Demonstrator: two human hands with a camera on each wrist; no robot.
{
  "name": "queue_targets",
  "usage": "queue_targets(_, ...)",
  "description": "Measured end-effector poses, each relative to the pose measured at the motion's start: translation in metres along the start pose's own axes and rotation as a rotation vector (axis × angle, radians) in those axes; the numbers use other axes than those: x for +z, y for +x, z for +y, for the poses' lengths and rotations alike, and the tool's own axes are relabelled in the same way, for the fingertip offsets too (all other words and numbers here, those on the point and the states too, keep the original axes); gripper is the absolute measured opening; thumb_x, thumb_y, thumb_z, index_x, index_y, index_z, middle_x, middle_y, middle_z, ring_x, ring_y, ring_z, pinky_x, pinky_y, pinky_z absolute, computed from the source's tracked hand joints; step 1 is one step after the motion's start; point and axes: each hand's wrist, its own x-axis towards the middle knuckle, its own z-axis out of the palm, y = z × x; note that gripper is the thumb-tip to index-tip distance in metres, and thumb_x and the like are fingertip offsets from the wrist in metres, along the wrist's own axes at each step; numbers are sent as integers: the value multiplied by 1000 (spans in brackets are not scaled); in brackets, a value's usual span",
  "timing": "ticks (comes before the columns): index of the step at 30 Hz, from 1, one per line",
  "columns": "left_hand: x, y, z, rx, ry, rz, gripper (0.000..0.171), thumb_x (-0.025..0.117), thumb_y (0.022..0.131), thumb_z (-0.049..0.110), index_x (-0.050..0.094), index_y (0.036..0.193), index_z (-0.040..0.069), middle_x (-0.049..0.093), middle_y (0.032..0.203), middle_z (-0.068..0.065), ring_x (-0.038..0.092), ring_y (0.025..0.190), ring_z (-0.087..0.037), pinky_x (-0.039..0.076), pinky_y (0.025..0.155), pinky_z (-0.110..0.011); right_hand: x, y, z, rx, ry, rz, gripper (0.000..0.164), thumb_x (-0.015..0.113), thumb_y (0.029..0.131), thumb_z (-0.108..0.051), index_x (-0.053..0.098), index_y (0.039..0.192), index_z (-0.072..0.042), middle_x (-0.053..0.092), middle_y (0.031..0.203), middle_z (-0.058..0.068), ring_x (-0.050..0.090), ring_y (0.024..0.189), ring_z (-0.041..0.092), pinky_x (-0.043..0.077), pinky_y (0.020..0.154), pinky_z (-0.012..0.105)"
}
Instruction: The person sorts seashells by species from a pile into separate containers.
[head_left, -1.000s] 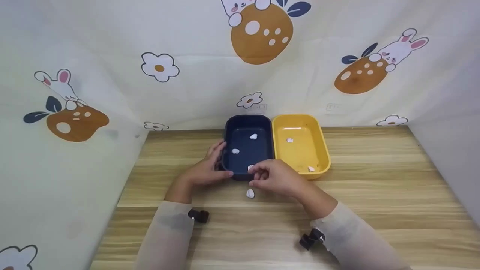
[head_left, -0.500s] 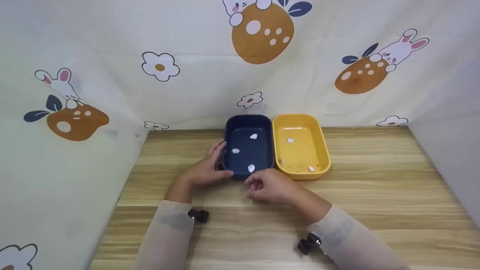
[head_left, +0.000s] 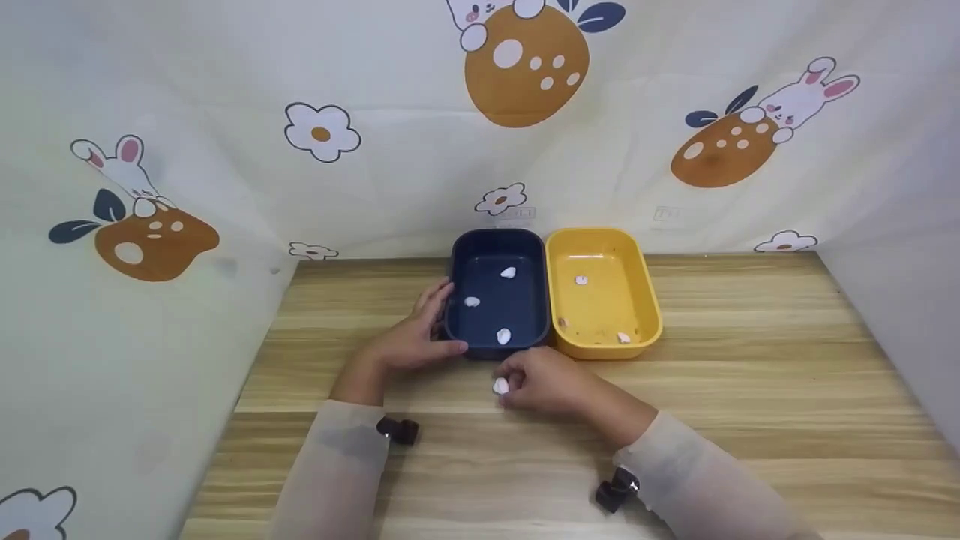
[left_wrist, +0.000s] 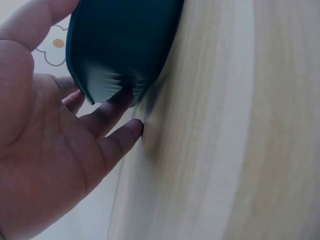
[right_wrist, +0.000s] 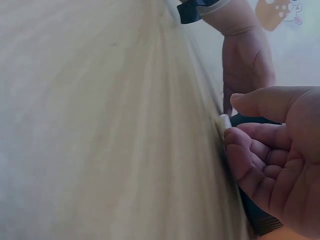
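My right hand (head_left: 551,381) is low over the table, in front of the two bins. Its thumb and curled fingertips close around a small white seashell (head_left: 501,385), also visible at the fingertips in the right wrist view as a pale seashell (right_wrist: 224,122). My left hand (head_left: 409,341) rests against the left side of the dark blue bin (head_left: 497,352), thumb at its front corner. In the left wrist view the left hand's fingers (left_wrist: 117,107) are spread along the bin's outer wall. Inside the blue bin lie a back seashell (head_left: 508,272), a left seashell (head_left: 472,301) and a front seashell (head_left: 503,336).
A yellow bin (head_left: 651,300) stands snug against the blue bin's right side, holding several small pieces, white and brownish. Both bins sit near the back edge of the wooden table (head_left: 750,375). A printed curtain (head_left: 405,187) hangs behind and along the sides.
My right hand has drawn back from the blue bin's front rim, moving down to the seashell on the table. The left hand has stayed at the bin.
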Motion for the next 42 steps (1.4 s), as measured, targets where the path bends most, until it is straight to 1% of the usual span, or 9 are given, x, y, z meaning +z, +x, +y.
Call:
queue_targets(6, -1, -1, 1, -13, 16, 5, 115, 84, 92, 41, 7, 174, 16, -6, 180, 3, 17, 166, -34, 22, 135, -53, 2, 1, 1, 11, 2, 6, 26, 86, 87, -23, 81, 111, -13, 70, 77, -10, 63, 74, 6, 54, 71, 28)
queue_targets(9, -1, -2, 2, -20, 17, 6, 116, 84, 91, 43, 7, 174, 18, -7, 180, 5, 16, 167, -35, 22, 135, -55, 3, 2, 1, 9, -9, 2, 23, 85, 87, -21, 81, 108, -13, 70, 78, -10, 63, 74, 6, 54, 71, 28)
queue_targets(19, -1, -3, 2, -23, 24, 8, 114, 83, 92, 43, 8, 174, 20, -8, 181, 1, 19, 166, -38, 25, 134, -58, 4, 3, 2, 16, -36, -14, 20, 86, 86, -22, 81, 105, -16, 71, 80, -11, 63, 75, 6, 56, 72, 29)
queue_targets(23, -1, -3, 3, -30, 36, 9, 115, 84, 91, 44, 7, 174, 20, -7, 181, 4, 21, 165, -37, 26, 133, -57, 3, 2, -1, 23, -37, -19, 18, 85, 87, -23, 81, 104, -19, 70, 79, -12, 63, 75, 5, 55, 71, 28)
queue_targets(26, -1, -2, 4, -28, 43, 6, 115, 83, 91, 44, 7, 174, 19, -7, 181, 2, 22, 165, -36, 27, 133, -55, 1, 0, -5, -2, -47, -5, 14, 84, 89, -23, 81, 102, -20, 69, 78, -13, 62, 73, 4, 54, 70, 27)
queue_targets(30, -1, -1, 4, -20, 45, 6, 115, 83, 92, 44, 8, 174, 16, -7, 181, -3, 22, 165, -36, 28, 133, -54, -5, -4, -12, -44, -45, 14, 12, 82, 91, -24, 81, 102, -20, 69, 77, -14, 61, 72, 3, 54, 70, 25)
queue_targets(33, -1, -1, 4, -26, 51, 11, 115, 83, 92, 44, 8, 174, 16, -6, 181, -3, 23, 165, -36, 28, 133, -55, -14, -8, -18, -48, -30, 27, 16, 83, 91, -25, 81, 106, -19, 70, 78, -14, 63, 74, 2, 55, 71, 25)
queue_targets(37, -1, -2, 5, -22, 47, 9, 114, 83, 92, 43, 8, 173, 14, -6, 181, -4, 23, 165, -38, 28, 133, -57, -28, -10, -21, -12, 11, 63, 20, 84, 90, -23, 80, 109, -16, 71, 81, -11, 64, 77, 4, 56, 74, 25)
queue_targets(42, -1, -2, 6, -30, 53, 6, 114, 83, 92, 44, 8, 174, 16, -7, 180, 2, 25, 164, -38, 29, 132, -56, -45, -12, -19, 44, 107, 116, 21, 85, 90, -18, 80, 110, -13, 73, 86, -5, 65, 80, 9, 57, 74, 25)
